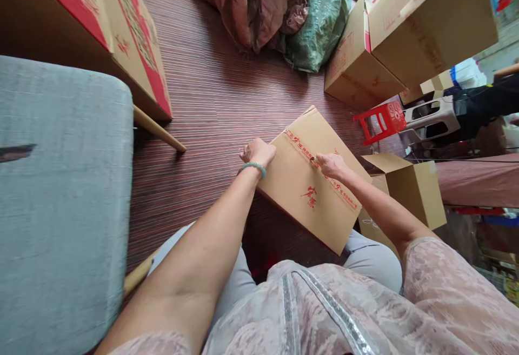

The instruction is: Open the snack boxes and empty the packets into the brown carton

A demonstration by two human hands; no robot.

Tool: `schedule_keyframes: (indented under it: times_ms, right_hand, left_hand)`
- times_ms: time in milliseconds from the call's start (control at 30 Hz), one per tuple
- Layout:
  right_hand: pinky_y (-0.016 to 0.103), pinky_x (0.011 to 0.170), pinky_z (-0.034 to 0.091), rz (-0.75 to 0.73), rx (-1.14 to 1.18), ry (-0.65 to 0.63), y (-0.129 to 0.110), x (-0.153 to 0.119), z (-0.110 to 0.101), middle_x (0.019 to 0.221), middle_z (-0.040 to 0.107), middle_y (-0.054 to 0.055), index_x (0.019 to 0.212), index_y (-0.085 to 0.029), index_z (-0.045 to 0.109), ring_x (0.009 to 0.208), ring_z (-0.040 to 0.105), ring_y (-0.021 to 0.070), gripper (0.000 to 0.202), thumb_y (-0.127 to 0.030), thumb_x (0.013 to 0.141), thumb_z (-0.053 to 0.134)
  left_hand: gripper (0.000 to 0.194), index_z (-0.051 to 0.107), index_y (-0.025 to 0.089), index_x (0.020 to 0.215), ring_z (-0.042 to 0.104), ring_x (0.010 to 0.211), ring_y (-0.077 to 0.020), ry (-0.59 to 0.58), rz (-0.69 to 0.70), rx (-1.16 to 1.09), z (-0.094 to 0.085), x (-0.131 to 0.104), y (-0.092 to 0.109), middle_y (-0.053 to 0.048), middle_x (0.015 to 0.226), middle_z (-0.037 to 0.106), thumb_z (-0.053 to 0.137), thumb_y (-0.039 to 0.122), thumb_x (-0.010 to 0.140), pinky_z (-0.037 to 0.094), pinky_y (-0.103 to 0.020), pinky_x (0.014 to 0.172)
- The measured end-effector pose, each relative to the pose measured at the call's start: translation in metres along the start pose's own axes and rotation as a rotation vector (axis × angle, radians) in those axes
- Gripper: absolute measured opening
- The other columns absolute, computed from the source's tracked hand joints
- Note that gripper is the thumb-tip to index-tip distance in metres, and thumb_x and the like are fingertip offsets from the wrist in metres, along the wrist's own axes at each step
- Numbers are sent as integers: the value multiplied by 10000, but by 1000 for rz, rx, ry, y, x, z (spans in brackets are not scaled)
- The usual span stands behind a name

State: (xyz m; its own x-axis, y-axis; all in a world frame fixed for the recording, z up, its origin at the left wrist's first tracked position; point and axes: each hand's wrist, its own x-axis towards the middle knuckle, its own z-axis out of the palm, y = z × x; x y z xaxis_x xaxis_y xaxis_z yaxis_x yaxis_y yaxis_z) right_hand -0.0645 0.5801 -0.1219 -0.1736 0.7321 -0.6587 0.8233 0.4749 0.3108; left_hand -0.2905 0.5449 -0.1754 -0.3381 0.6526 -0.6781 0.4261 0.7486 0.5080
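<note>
A closed cardboard box with red printing lies across my knees, tilted in view. A strip of tape with red lettering runs along its top seam. My left hand, with a green beaded bracelet at the wrist, is curled round the box's left edge. My right hand is closed over the middle of the taped seam. A small dark tip shows at its fingers, touching the tape; what kind of thing it belongs to is hidden.
A grey padded chair stands close on my left, beside a large red-striped carton. Brown and green sacks lie ahead. Big cartons, a red stool and an open box are on the right.
</note>
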Motion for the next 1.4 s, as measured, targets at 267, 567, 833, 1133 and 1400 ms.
schedule_keyframes:
  times_ms: [267,567,833,1133,1400]
  right_hand:
    - [293,692,354,71,71,141,-12,7,22,1152,795,123,1344,-250,633,1023,737,254,434,-430,1137,298]
    - [300,726,385,9,10,44,15,-17,58,1142,790,148,1315,-215,635,1033,741,255,390,-339,1119,322]
    - [313,692,348,70,35,-5,41,-58,102,1116,792,150,1332,-207,630,1018,744,259,391,-293,1109,320]
    - [297,694,330,110,85,-38,61,-81,124,1114,794,121,1318,-223,627,993,725,232,357,-299,1105,351]
    - [292,695,355,198,109,-115,85,-122,159,1120,793,139,1313,-214,632,988,728,236,365,-300,1109,342]
  left_hand:
    - [291,782,174,1039,641,1321,-406,-17,49,49,0,2,-1,-208,1280,752,684,243,773,477,-529,1014]
    - [403,757,146,1158,590,1372,-443,58,11,135,7,6,3,-245,1370,701,702,307,793,451,-594,1070]
    - [488,751,130,1219,515,1448,-470,72,-23,119,10,8,4,-262,1453,648,748,336,777,401,-645,1139]
    - [660,650,17,1389,459,1511,-432,-2,-3,199,-4,-12,13,-302,1552,548,694,430,876,383,-590,1168]
    - [753,648,2,1404,467,1487,-501,18,34,208,2,-4,7,-334,1546,539,668,504,843,390,-662,1173]
